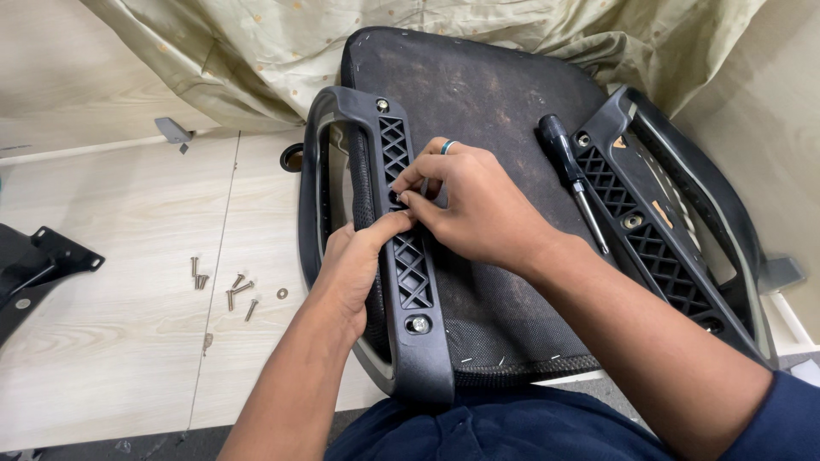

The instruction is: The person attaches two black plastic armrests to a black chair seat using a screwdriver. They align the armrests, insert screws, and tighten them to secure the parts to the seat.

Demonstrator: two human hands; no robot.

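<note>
**Both hands at the middle hole of a chair armrest**

Black plastic armrest (401, 248) lies along the near-left edge of an upturned chair seat (487, 111), lattice bracket facing up. A bolt sits in its near hole; the far hole shows another. Right hand (474, 201), ring on one finger, pinches something small at the bracket's middle hole; too small to tell what. Left hand (354, 265) grips the armrest from the left, thumb pressed on the bracket beside the right fingertips. Screwdriver (574, 183) rests on the seat underside, right of the hands. Second armrest (662, 222) lies along the seat's right edge. Loose bolts (224, 286) and a washer (282, 293) are scattered on the pale wooden floor (111, 341), well left. Green cloth (256, 51) is bunched beyond the seat.
</note>
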